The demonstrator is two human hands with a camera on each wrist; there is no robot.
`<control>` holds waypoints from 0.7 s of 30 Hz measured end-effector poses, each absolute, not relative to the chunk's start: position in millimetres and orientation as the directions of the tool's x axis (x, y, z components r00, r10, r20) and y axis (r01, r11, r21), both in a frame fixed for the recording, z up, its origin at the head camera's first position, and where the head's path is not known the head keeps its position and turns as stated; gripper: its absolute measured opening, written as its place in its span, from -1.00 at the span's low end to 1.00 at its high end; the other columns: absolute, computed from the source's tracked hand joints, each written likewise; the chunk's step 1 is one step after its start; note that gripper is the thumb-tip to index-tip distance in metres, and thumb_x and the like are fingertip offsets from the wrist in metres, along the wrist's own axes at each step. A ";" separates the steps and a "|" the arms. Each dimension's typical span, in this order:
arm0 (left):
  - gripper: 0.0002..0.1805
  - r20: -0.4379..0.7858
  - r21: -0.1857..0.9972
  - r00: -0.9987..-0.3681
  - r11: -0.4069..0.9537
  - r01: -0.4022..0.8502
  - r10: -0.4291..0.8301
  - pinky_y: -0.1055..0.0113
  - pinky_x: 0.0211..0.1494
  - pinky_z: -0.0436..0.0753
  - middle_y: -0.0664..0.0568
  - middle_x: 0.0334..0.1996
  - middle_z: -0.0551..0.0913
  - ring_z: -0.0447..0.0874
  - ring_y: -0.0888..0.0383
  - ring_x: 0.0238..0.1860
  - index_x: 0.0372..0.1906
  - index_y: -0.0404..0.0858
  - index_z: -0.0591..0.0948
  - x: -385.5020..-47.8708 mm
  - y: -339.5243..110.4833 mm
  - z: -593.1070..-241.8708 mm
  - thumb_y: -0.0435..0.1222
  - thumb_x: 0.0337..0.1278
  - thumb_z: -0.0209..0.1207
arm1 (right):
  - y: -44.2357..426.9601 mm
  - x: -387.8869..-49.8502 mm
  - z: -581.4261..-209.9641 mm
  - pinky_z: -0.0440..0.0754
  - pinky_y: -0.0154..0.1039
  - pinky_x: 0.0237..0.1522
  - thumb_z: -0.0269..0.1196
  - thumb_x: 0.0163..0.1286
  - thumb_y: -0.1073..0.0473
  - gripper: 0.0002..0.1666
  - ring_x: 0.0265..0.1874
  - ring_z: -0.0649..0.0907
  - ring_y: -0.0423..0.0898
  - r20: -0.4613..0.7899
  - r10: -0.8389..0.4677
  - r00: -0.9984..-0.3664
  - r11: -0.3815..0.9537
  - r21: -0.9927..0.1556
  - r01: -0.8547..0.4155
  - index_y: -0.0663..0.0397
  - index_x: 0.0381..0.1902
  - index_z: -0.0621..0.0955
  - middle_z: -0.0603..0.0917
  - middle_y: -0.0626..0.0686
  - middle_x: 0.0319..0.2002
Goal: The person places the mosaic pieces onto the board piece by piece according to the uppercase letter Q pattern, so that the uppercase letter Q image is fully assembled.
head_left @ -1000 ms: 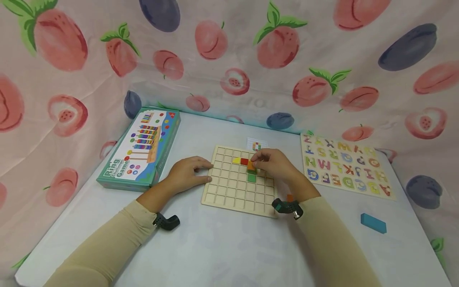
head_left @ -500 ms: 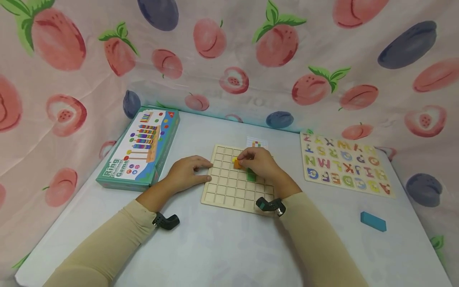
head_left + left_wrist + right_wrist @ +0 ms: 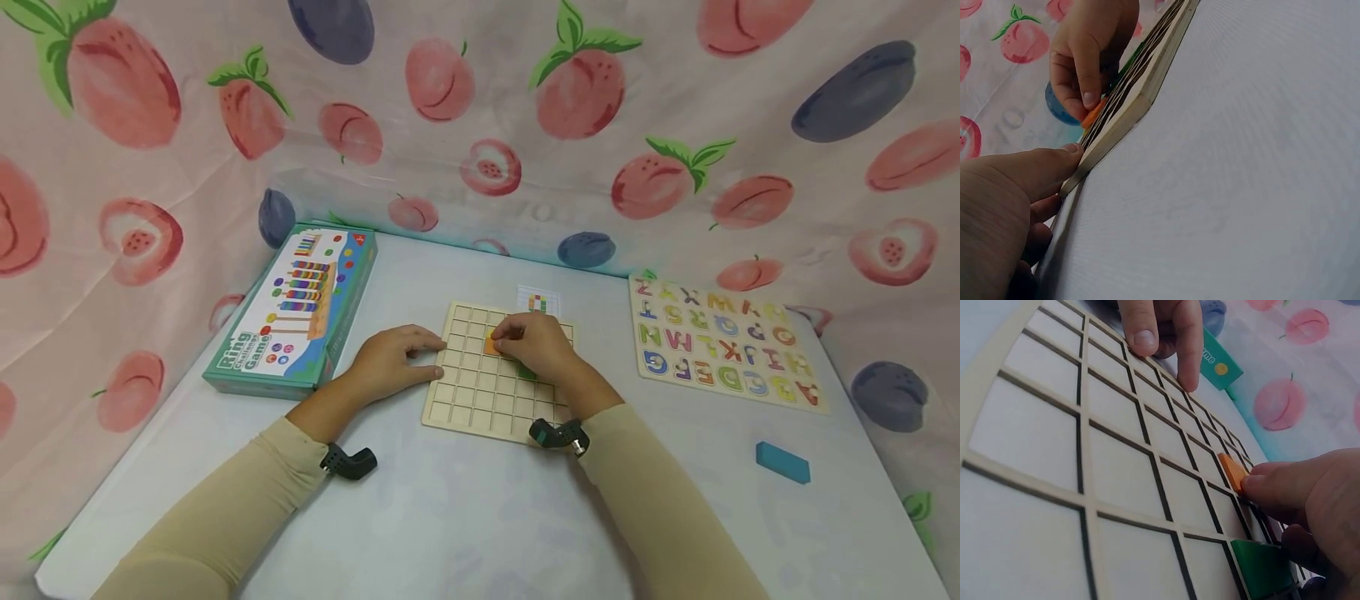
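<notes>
An orange square piece [image 3: 491, 346] sits at a cell of the wooden grid board [image 3: 472, 400], just in front of a yellow piece that barely shows. The right hand [image 3: 538, 343] has thumb and fingertips on the orange piece [image 3: 1232, 472], pinching it in the right wrist view. Under that hand a green piece [image 3: 1262, 567] lies in the grid; other pieces there are hidden by the hand. At the board's left edge rests the left hand [image 3: 393, 362], fingers extended, its thumb touching the rim in the left wrist view.
A small pattern card [image 3: 538, 301] lies behind the board. The ring game box [image 3: 300, 308] is at the left. An alphabet board [image 3: 720, 346] lies at the right, with a blue block [image 3: 782, 462] nearer the front. Patterned cloth hangs behind the table.
The right hand has carried the orange piece leftward and down onto the grid, from above the green piece to a cell near the yellow one. The left hand has stayed put.
</notes>
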State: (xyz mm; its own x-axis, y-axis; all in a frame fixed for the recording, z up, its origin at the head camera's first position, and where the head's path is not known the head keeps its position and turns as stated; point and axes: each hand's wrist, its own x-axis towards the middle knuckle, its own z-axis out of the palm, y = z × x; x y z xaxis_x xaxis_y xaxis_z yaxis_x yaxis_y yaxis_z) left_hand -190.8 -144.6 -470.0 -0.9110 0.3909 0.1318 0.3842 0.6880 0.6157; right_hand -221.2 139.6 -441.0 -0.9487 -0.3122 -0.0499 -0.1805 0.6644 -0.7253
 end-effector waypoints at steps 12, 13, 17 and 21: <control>-0.52 0.114 0.619 -0.913 0.690 0.374 0.392 0.09 0.06 0.58 0.13 0.20 0.74 0.64 0.14 -0.01 0.21 -0.04 0.80 -188.7 -144.5 -467.2 -0.04 0.20 0.55 | 145.5 -217.9 -437.2 0.59 -0.07 -0.12 0.48 0.44 0.14 -0.93 -0.21 0.63 -0.03 -0.037 -0.308 -0.951 0.692 -0.694 -0.197 -0.06 -0.15 0.81 0.75 -0.07 -0.19; -0.52 0.117 0.618 -0.912 0.690 0.376 0.393 0.09 0.06 0.58 0.14 0.20 0.74 0.64 0.14 -0.01 0.21 -0.04 0.80 -188.4 -144.3 -466.7 -0.05 0.19 0.55 | 147.3 -217.0 -436.2 0.59 -0.08 -0.13 0.48 0.43 0.14 -0.92 -0.21 0.62 -0.02 -0.037 -0.302 -0.953 0.686 -0.702 -0.190 -0.07 -0.14 0.80 0.74 -0.07 -0.18; -0.52 0.125 0.621 -0.910 0.685 0.382 0.394 0.11 0.05 0.57 0.15 0.18 0.74 0.64 0.15 -0.02 0.20 -0.03 0.80 -188.3 -144.1 -465.9 -0.05 0.19 0.55 | 157.2 -213.2 -432.4 0.56 -0.08 -0.16 0.46 0.46 0.13 -0.90 -0.22 0.58 0.01 -0.029 -0.291 -0.956 0.676 -0.713 -0.184 -0.08 -0.10 0.80 0.75 -0.06 -0.12; -0.53 0.130 0.623 -0.910 0.681 0.384 0.393 0.11 0.03 0.57 0.15 0.18 0.74 0.63 0.15 -0.03 0.20 -0.04 0.80 -188.3 -145.0 -465.3 -0.05 0.19 0.55 | 168.4 -210.7 -431.3 0.56 -0.10 -0.16 0.44 0.47 0.11 -0.83 -0.18 0.57 0.01 -0.028 -0.269 -0.963 0.691 -0.702 -0.172 -0.06 -0.02 0.80 0.73 -0.04 -0.04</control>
State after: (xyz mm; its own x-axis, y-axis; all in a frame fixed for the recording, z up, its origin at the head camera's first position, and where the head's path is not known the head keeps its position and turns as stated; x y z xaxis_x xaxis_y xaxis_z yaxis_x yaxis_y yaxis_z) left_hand -188.3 -145.0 -465.3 -0.9101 0.3934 0.1302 0.3837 0.6814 0.6233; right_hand -210.7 168.4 -431.3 -0.9628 -0.2686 -0.0281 -0.1724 0.6912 -0.7018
